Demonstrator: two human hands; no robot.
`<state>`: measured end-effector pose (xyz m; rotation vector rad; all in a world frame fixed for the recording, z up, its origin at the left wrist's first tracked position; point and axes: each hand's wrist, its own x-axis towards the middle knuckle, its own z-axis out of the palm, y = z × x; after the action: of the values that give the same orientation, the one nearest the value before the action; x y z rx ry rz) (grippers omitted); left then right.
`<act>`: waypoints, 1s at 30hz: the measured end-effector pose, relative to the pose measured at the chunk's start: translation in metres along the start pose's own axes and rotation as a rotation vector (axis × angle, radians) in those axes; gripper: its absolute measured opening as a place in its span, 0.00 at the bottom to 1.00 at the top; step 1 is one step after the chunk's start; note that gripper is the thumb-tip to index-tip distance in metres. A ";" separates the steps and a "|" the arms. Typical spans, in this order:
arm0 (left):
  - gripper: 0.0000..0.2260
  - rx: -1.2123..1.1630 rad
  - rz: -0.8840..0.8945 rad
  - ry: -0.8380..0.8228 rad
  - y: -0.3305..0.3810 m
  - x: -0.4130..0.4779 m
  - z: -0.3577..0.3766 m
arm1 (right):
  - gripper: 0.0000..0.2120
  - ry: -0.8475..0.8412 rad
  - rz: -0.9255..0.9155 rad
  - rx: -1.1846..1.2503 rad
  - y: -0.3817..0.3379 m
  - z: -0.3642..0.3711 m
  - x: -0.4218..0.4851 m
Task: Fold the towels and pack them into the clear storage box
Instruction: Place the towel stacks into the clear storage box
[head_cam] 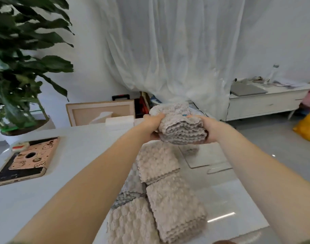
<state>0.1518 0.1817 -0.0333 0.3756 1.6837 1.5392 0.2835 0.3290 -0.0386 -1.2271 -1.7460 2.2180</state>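
Fingers (159, 117) of the left hand (153, 125) and of the right hand (206, 128) are curled round opposite ends of a stack of folded beige waffle-textured towels (181, 131), which we find clamped between both hands and raised clear of the table. Nearest to us, three more folded beige textured towels (175, 208) lie close together, partly overlapping, on the glossy white table (45, 199), with a grey towel (131, 191) showing beneath them. To the left on the same table lies a flat tablet in a pink cartoon-printed case (25, 161). Just under the held stack we note the faint edges of a clear plastic storage box (201, 161); we cannot tell its contents. Beyond, a white tissue box (119, 121) sits at the table's far edge, before a wooden-framed board (99, 108). A large green-leaved potted plant (18, 67) stands at left, a sheer white curtain (168, 50) hangs behind, and a low white cabinet (265, 104) at right carries a closed grey laptop (247, 90).
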 end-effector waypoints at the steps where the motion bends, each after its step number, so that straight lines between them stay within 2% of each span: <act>1: 0.36 0.037 0.012 0.008 -0.003 0.008 0.023 | 0.18 0.025 0.027 0.001 0.004 -0.021 0.005; 7: 0.41 0.149 -0.042 -0.067 -0.028 0.056 0.122 | 0.15 0.145 0.112 -0.178 0.025 -0.114 0.048; 11: 0.26 0.637 0.007 -0.048 -0.049 0.076 0.141 | 0.14 0.134 0.165 -0.421 0.046 -0.131 0.073; 13: 0.20 0.781 -0.067 -0.126 -0.054 0.079 0.142 | 0.12 0.124 0.197 -0.594 0.056 -0.130 0.084; 18: 0.16 1.095 -0.249 -0.234 -0.061 0.084 0.140 | 0.09 -0.027 0.279 -0.926 0.057 -0.112 0.094; 23: 0.18 1.406 -0.341 -0.328 -0.073 0.087 0.143 | 0.15 -0.183 0.431 -1.164 0.055 -0.094 0.113; 25: 0.17 1.547 -0.335 -0.396 -0.076 0.086 0.144 | 0.14 -0.223 0.427 -1.220 0.057 -0.091 0.117; 27: 0.16 1.751 -0.257 -0.465 -0.071 0.078 0.144 | 0.11 -0.273 0.404 -1.222 0.059 -0.092 0.123; 30: 0.16 1.967 -0.130 -0.464 -0.067 0.072 0.150 | 0.12 -0.314 0.413 -1.075 0.065 -0.100 0.131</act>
<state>0.2336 0.3213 -0.1114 1.3392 2.1323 -0.7541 0.2818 0.4496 -0.1678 -1.5109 -3.2882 1.6163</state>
